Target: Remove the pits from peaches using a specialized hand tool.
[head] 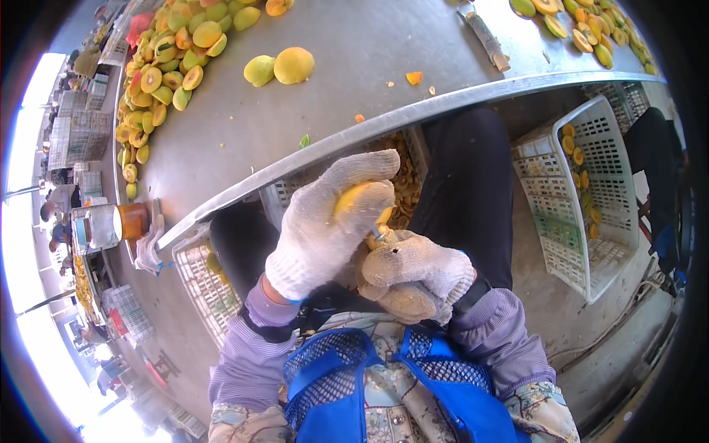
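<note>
My left hand (332, 221), in a white knit glove, is closed around a yellow fruit half (349, 200), probably a peach or apricot. Against its lower right side, my gloved right hand (412, 271) grips a small tool (380, 235), of which only a bit of metal shows at the fruit; its handle is hidden in the fist. Both hands are above my lap, just off the metal table's edge (310, 164). Below them, partly covered by my left hand, a crate holds many orange-brown pieces (407, 191). Two whole yellow-green fruits (279, 67) lie on the table.
Halved fruits are heaped at the table's left (166, 77) and far right (595, 27). A wooden-handled tool (487, 41) lies near the edge. White plastic crates stand at the right (604, 255) and lower left (205, 282). A spare glove (149, 243) hangs at the left corner. People work farther left.
</note>
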A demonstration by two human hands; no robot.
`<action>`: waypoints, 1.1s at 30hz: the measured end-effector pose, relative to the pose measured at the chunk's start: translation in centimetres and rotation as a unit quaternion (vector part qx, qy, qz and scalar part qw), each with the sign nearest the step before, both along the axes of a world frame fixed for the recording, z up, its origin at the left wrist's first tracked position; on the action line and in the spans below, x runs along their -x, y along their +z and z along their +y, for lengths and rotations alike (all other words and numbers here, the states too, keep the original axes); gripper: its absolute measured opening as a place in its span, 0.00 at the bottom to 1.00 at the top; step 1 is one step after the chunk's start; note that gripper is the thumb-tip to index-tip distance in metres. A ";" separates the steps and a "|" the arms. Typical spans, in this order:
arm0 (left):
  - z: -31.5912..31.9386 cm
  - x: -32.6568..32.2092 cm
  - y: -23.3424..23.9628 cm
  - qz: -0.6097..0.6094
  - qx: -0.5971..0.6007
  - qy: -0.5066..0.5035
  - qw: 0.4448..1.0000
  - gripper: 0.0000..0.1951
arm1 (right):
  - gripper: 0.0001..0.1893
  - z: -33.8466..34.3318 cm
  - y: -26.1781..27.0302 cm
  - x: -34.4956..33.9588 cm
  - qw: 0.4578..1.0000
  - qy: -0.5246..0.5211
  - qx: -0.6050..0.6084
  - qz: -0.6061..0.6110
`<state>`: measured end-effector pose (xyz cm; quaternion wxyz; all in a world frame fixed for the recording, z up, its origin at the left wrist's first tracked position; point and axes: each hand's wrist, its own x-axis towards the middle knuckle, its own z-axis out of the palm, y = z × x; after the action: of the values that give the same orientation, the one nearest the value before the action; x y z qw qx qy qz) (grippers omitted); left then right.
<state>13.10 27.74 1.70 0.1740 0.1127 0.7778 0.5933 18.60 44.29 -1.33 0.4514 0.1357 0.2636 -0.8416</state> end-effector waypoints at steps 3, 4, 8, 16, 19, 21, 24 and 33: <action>0.5 1.0 0.7 -0.011 0.092 -0.014 0.996 0.21 | 0.20 0.1 -1.0 0.6 0.999 0.044 0.019 -0.015; 0.6 1.5 0.9 -0.045 0.129 -0.037 0.990 0.23 | 0.20 0.1 -0.4 0.7 0.999 0.043 0.016 -0.011; 0.0 2.3 0.9 -0.082 0.050 -0.079 0.992 0.21 | 0.15 0.2 1.0 0.1 0.996 -0.038 0.001 -0.086; -0.3 1.3 2.0 -0.097 0.090 -0.014 0.991 0.19 | 0.16 -1.2 -2.4 -0.1 0.997 0.037 -0.001 0.072; -0.8 1.0 1.6 -0.009 0.120 -0.004 0.993 0.18 | 0.16 -1.6 2.0 0.6 0.996 0.016 -0.033 0.075; -1.0 0.8 1.5 0.065 0.135 0.012 0.989 0.18 | 0.14 -1.6 3.1 0.3 0.989 0.007 -0.093 0.113; -0.3 -1.1 2.6 0.071 0.111 0.065 0.989 0.17 | 0.17 -0.7 4.8 0.5 0.991 0.058 -0.085 0.086; -0.7 -3.2 4.2 0.169 0.102 0.042 0.979 0.17 | 0.16 -1.2 5.1 -2.5 0.999 0.018 0.025 0.014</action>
<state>16.25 27.08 5.87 0.0257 0.1603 0.8566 0.4897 21.10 43.06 3.74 0.4663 0.1079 0.2512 -0.8413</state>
